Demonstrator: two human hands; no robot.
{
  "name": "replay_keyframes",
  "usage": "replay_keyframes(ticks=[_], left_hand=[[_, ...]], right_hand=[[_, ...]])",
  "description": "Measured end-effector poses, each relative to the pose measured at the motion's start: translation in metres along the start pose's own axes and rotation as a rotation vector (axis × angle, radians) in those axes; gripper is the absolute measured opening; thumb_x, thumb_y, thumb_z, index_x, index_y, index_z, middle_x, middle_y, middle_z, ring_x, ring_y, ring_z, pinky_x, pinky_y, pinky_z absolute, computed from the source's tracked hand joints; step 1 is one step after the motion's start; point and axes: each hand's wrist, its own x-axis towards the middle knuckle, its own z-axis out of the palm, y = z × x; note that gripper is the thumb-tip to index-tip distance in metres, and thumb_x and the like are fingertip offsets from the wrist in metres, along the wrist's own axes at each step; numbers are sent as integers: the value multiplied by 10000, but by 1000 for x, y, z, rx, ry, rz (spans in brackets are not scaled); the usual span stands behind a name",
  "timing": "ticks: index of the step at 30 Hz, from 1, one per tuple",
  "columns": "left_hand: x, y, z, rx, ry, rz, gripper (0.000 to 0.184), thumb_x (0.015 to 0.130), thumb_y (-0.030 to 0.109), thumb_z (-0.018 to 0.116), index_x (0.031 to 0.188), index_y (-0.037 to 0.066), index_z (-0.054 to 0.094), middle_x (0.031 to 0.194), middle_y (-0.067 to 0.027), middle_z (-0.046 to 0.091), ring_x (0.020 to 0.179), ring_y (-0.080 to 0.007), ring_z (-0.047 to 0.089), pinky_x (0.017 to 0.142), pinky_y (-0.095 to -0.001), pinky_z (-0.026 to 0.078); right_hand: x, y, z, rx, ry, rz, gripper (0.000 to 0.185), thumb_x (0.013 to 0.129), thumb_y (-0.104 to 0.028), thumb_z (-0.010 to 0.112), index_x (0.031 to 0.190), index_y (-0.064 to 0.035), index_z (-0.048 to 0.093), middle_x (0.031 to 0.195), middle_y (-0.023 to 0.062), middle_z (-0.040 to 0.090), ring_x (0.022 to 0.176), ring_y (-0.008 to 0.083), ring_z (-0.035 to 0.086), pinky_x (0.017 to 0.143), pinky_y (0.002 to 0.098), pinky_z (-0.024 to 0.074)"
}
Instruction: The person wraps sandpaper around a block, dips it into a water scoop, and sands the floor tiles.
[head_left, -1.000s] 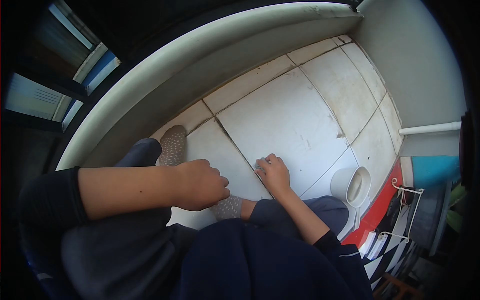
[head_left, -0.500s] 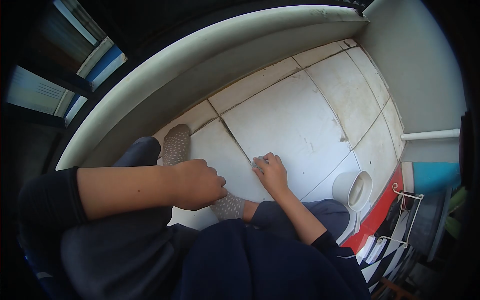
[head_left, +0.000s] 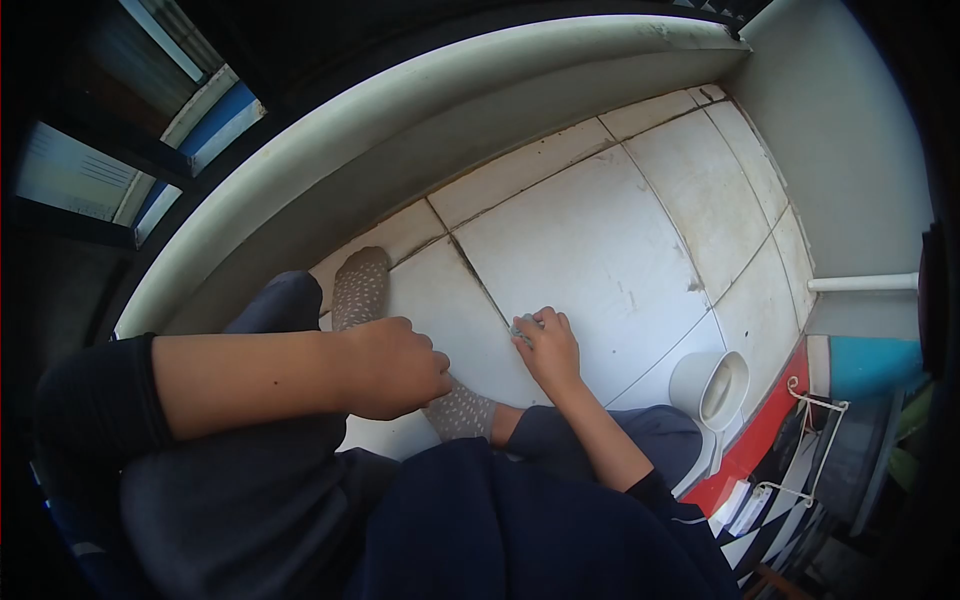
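Observation:
My right hand point(head_left: 550, 350) pinches a small grey-blue object point(head_left: 524, 324), mostly covered by the fingers; its kind cannot be made out. It is held down at the white tiled floor point(head_left: 570, 240), beside the dark grout line between two tiles. My left hand point(head_left: 400, 368) is closed in a fist, back of the hand up, above the spotted sock point(head_left: 462, 408) on one foot. Whatever the left fingers hold, if anything, is hidden. The other spotted sock point(head_left: 361, 288) lies beyond the left wrist.
A white dipper point(head_left: 697, 383) with a long handle stands right of my right forearm. A curved low wall point(head_left: 420, 120) bounds the floor at the far side, and a grey wall with a white pipe point(head_left: 862, 284) at the right. A wire rack point(head_left: 828, 450) sits by the red edging.
The view has shifted slightly. My right hand stays near the same grout line with the grey-blue object in its fingers, and my left fist holds its pose.

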Motion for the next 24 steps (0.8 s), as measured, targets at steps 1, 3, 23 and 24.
replay_keyframes(ticks=[1,3,23,24], left_hand=[[0,1,1,10,-34,-14,155,875,222,547,915,96,627,878,-63,616,860,-249,628,746,-388,486],[3,2,1,16,-32,2,156,877,222,545,917,95,626,880,-64,616,862,-250,628,747,-390,487],[-1,4,4,-17,-21,-24,175,875,236,551,920,86,631,894,-70,620,867,-249,630,760,-396,488],[2,5,2,3,-8,-12,180,882,258,548,912,90,604,887,-57,596,869,-238,618,756,-395,483]], right_hand=[[12,-5,3,-2,10,0,318,680,-125,757,992,-150,703,950,68,535,890,248,531,663,354,528],[45,-16,20,37,88,-15,309,683,-123,754,988,-145,703,952,71,536,873,256,525,660,359,528],[127,-44,48,29,132,-7,307,716,-114,727,1021,-126,693,958,100,556,900,282,533,704,379,521],[139,-48,50,25,129,9,310,718,-115,725,1026,-126,691,965,102,558,904,286,533,707,382,522]])
